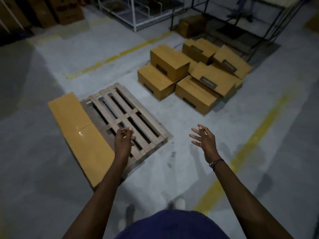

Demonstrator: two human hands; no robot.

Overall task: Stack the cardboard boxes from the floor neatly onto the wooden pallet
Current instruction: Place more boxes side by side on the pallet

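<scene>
The wooden pallet lies flat on the grey concrete floor, its pale slats running lengthwise with dark gaps between them. Along its left edge two cardboard boxes sit end to end in a row, smooth tan tops glinting slightly; the slats beside them are bare. Beyond the pallet's far right corner, well apart from it, a loose heap of closed cardboard boxes rests on the floor, some lying flat, others tilted on top, each with a dark label on one side.

Both arms reach forward. The left hand hovers over the pallet's near end, fingers loosely bent and grasping nothing. The right hand hangs over the floor to the right of the pallet, fingers spread and released, a dark band round the wrist.

A worn yellow line crosses the floor right of the pallet.
</scene>
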